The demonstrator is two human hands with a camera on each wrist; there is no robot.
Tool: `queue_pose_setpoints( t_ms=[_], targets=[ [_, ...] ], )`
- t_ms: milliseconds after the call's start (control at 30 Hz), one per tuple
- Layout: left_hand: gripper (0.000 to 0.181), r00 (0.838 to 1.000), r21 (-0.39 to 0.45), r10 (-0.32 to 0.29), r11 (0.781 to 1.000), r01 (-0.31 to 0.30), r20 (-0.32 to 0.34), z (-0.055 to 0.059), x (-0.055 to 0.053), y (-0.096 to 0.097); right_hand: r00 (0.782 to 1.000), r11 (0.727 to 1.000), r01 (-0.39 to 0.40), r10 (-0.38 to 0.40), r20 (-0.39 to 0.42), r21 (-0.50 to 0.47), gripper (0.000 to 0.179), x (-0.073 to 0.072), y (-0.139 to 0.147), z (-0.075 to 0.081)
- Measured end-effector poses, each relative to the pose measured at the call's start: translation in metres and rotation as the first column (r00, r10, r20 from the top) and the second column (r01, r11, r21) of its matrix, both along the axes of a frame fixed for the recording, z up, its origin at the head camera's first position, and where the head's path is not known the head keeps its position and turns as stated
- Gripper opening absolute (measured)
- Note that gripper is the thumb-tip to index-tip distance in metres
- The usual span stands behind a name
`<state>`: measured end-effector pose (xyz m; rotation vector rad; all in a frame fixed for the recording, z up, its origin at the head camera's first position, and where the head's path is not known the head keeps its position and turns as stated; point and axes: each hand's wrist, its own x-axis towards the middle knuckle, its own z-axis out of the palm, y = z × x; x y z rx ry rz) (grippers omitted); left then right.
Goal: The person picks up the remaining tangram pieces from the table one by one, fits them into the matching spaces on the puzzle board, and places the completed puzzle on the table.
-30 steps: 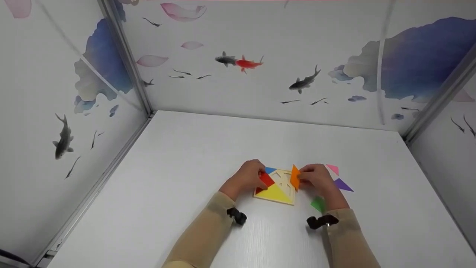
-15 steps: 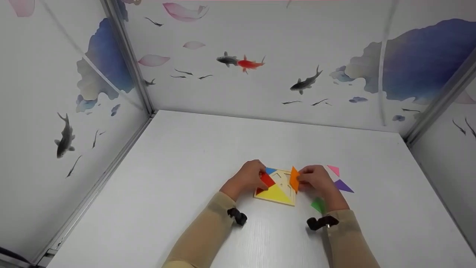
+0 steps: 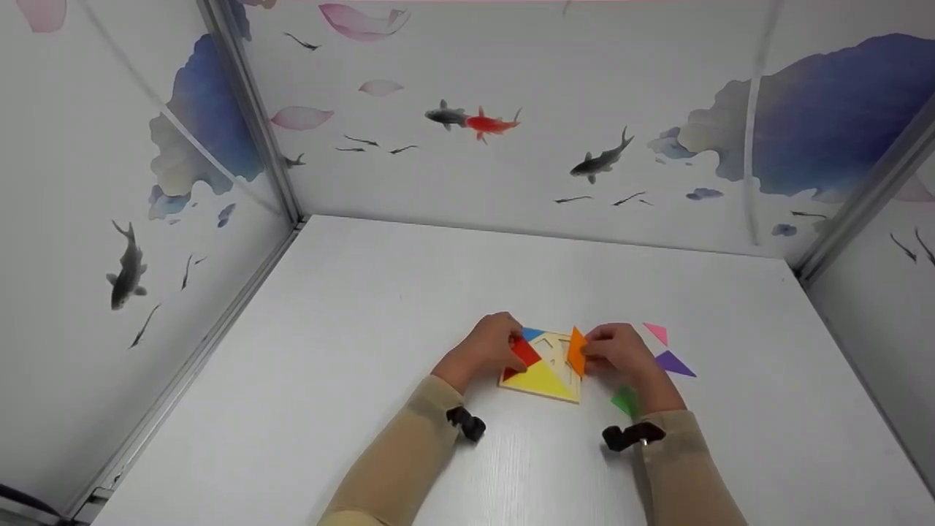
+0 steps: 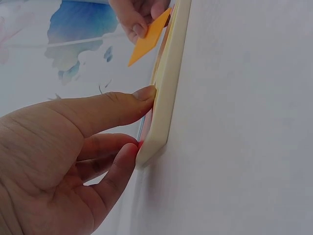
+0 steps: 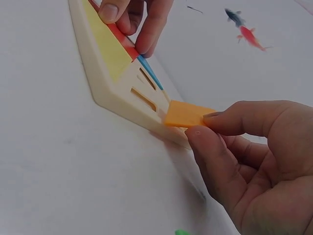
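A pale tangram tray lies on the white table, holding a yellow triangle, a red piece and a blue piece. My left hand grips the red piece at the tray's left side, thumb and fingertips on it, covering part of it. In the left wrist view the thumb lies along the tray's edge. At the tray's right side, my right hand pinches an orange four-sided piece between thumb and fingers, tilted up on edge. Bare slots show in the tray's floor.
Right of the tray lie a pink piece, a purple triangle and a green piece, the green one partly behind the right wrist. White panels printed with fish surround the table.
The orange piece and right hand have shifted very slightly left, toward the tray. The left hand keeps its place on the red piece, and the loose pieces lie as before.
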<state>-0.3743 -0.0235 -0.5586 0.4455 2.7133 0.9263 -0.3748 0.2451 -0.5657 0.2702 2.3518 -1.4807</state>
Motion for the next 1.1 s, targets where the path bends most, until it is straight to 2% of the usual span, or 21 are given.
queue_pose_setpoints(
  t_ms=[800, 933, 1100],
  targets=[
    [0.056, 0.999, 0.005, 0.023, 1.0, -0.023, 0.026, 0.0012, -0.0005, 0.0013, 0.997, 0.997, -0.074, 0.075, -0.023, 0.017, 0.023, 0.0033, -0.0052, 0.0035],
    [0.056, 0.999, 0.003, 0.021, 1.0, -0.021, 0.028, 0.0008, -0.0006, 0.0014, 0.996, 0.996, -0.084, 0.085, -0.016, 0.028, 0.023, 0.0043, -0.0069, 0.0031],
    [0.054, 1.0, 0.014, 0.0, 1.0, 0.0, 0.018, 0.0007, 0.0, 0.0002, 0.992, 0.993, -0.115, 0.115, -0.051, 0.018, 0.022, 0.0041, -0.0069, 0.0013]
  ],
)
